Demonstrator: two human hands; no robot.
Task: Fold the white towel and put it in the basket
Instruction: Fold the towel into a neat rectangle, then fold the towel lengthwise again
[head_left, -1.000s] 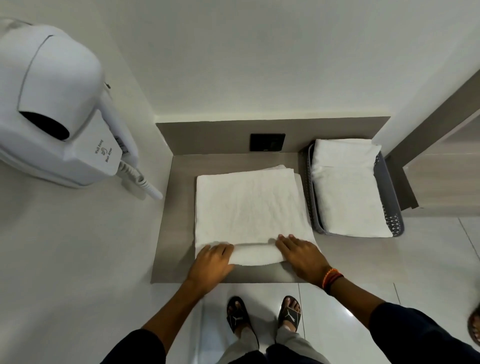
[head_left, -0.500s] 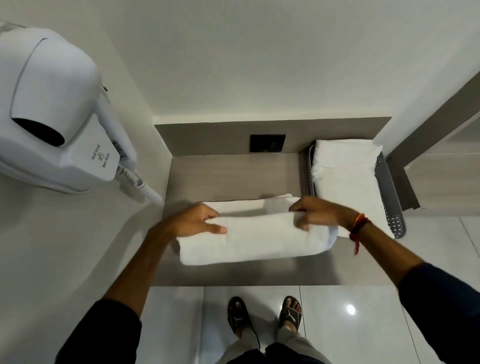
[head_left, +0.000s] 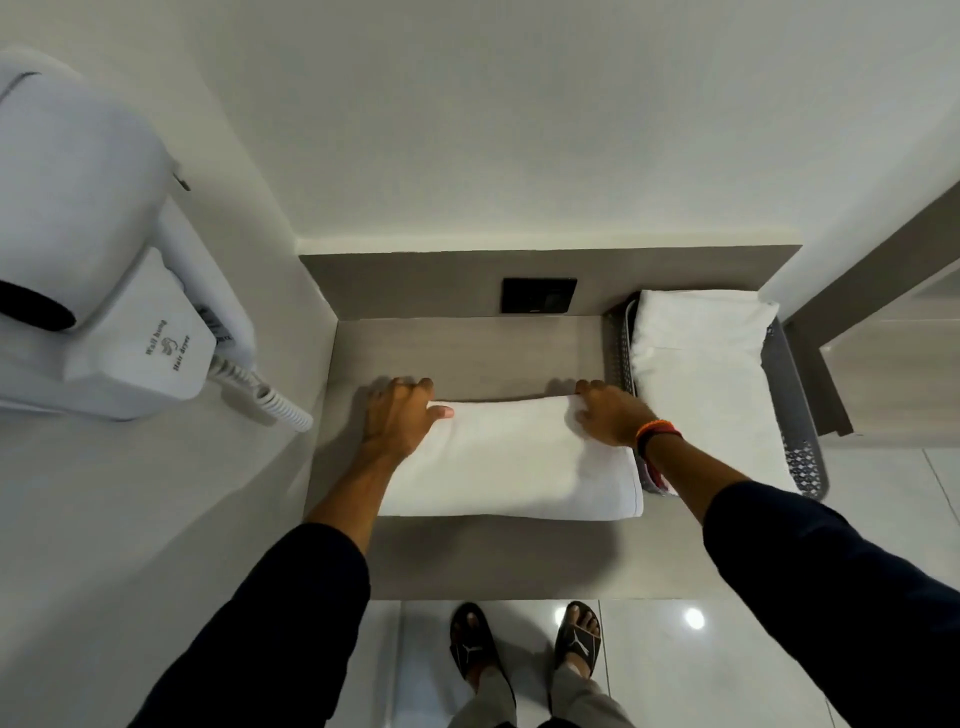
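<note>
The white towel lies folded into a long flat rectangle on the grey counter. My left hand rests on its far left corner, fingers curled over the back edge. At the far right corner, my right hand presses down, with its fingers over the same edge. Just right of the towel stands the grey perforated basket, with another folded white towel inside it.
A white wall-mounted hair dryer with a coiled cord hangs at the left. A black socket plate sits in the back panel. My feet in black sandals stand on the glossy tiled floor below the counter's front edge.
The towel's near half has been carried over onto the far half, making a narrower rectangle. Both hands have moved from the near edge to the far edge and now press on the corners.
</note>
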